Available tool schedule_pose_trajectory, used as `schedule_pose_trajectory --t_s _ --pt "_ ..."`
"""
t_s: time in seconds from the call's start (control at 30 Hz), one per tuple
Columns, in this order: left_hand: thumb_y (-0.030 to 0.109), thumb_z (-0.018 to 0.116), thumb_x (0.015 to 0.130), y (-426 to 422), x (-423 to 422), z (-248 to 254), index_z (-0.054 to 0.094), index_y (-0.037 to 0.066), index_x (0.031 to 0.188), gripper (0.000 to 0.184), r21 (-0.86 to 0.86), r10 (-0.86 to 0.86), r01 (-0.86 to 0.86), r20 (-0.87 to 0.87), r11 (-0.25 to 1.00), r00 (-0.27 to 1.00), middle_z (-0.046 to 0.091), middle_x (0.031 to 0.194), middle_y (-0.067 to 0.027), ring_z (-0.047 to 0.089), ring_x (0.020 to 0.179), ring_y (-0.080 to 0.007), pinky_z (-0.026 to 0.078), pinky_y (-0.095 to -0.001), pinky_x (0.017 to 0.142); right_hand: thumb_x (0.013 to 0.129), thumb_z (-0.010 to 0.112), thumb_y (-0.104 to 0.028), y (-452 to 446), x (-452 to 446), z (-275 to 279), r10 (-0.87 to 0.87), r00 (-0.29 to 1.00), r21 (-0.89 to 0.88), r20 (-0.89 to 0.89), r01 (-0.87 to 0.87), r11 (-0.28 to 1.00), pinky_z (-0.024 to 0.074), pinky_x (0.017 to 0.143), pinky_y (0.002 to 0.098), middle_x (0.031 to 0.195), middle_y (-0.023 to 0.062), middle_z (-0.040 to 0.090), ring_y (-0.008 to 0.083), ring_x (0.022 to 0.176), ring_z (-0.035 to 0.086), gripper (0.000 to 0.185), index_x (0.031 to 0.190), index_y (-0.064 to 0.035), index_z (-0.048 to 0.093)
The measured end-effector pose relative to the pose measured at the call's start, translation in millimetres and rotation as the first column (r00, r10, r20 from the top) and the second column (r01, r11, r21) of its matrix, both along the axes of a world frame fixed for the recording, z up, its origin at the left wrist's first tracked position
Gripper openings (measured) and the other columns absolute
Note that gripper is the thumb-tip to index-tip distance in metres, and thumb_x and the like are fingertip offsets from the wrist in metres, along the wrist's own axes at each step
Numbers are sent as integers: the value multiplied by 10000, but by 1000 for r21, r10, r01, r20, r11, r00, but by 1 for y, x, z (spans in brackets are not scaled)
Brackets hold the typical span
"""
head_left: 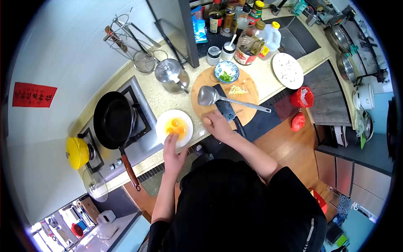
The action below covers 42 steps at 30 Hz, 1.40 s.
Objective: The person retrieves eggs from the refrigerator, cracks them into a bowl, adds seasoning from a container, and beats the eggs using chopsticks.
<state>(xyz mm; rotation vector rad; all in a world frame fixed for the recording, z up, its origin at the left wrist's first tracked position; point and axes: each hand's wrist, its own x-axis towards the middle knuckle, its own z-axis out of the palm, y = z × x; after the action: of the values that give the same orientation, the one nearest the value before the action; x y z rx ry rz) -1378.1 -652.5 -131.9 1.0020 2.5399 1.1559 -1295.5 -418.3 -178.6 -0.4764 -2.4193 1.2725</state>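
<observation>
A white plate with several cracked-open egg yolks lies on the counter. My left hand is at its near rim, fingers stretched out and nothing in them. To the right, my right hand is closed over the near left edge of the round wooden cutting board; whatever its curled fingers hold is hidden. Beside that hand, a metal spatula lies across a cleaver on the board. Chopped garlic and a blue patterned bowl with chopped greens are further back.
At left, a black frying pan sits on the stove, near a yellow pot and a glass lid. Sauce bottles, seasoning jars and a large oil jug stand behind the board. A white plate of pale pieces is at right.
</observation>
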Motion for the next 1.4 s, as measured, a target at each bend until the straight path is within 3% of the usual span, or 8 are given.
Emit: schedule_pose_trajectory --t_s 0.13,0.37,0.6,0.83,0.9,1.03,1.17,1.4 --pt "182 619 951 -37 -4 -30 386 -49 1409 563 -37 430 -437 264 899 863 484 1357 -227 553 1172 -280 481 -377 938 767 716 -88 4 -10 -10 -18 1000 209 10 16 978 496 813 428 937 131 631 350 917 607 309 1068 -51 660" --pt "270 509 1019 -24 -45 -53 357 -75 1444 568 -210 498 -453 438 866 748 527 1350 -257 573 1165 -266 457 -340 967 763 729 -111 2 -10 -19 -26 1000 296 16 20 955 493 804 423 968 133 640 344 930 600 339 1090 -62 654" --pt "256 497 1023 -13 -38 -49 456 -78 1365 479 -104 387 -402 564 910 729 641 1170 -178 601 1050 -198 469 -299 899 799 708 -109 1 -12 0 -66 996 268 -55 78 960 493 812 421 1015 149 619 356 950 586 329 1112 -36 636" --pt "200 546 998 -16 -33 -50 468 -54 1367 455 -47 389 -407 412 912 824 624 1177 -149 598 1006 -177 487 -306 871 809 694 -85 5 -16 -12 -34 999 296 -28 41 954 493 823 405 1021 164 607 372 953 576 347 1143 -24 619" --pt "150 575 979 -17 -31 -42 468 -40 1376 452 -7 387 -390 129 921 913 605 1206 -145 597 998 -176 498 -307 859 834 689 -92 0 -23 8 -3 995 189 -103 23 982 491 812 386 1034 154 612 338 945 584 331 1150 -23 619" --pt "45 603 934 4 -37 2 475 -31 1378 468 132 55 -96 284 987 957 570 1233 -177 605 993 -183 525 -311 825 893 674 -110 -22 -43 34 200 979 -269 -22 -199 943 489 783 317 1037 129 616 228 936 601 290 1157 -4 614" --pt "-20 612 925 18 -47 -1 473 -32 1393 488 276 -112 -45 529 960 841 636 1158 -114 625 948 -137 523 -274 852 952 639 -179 -32 -68 23 421 906 -841 52 -187 507 481 690 257 922 77 633 131 806 604 261 1129 1 573" --pt "25 614 948 11 -60 -5 494 -73 1358 438 194 -37 -170 754 966 655 677 1071 -89 648 936 -122 539 -265 851 960 633 -142 -38 -73 26 507 862 -830 -19 -297 473 518 752 242 1063 72 656 102 889 628 363 1274 17 543"
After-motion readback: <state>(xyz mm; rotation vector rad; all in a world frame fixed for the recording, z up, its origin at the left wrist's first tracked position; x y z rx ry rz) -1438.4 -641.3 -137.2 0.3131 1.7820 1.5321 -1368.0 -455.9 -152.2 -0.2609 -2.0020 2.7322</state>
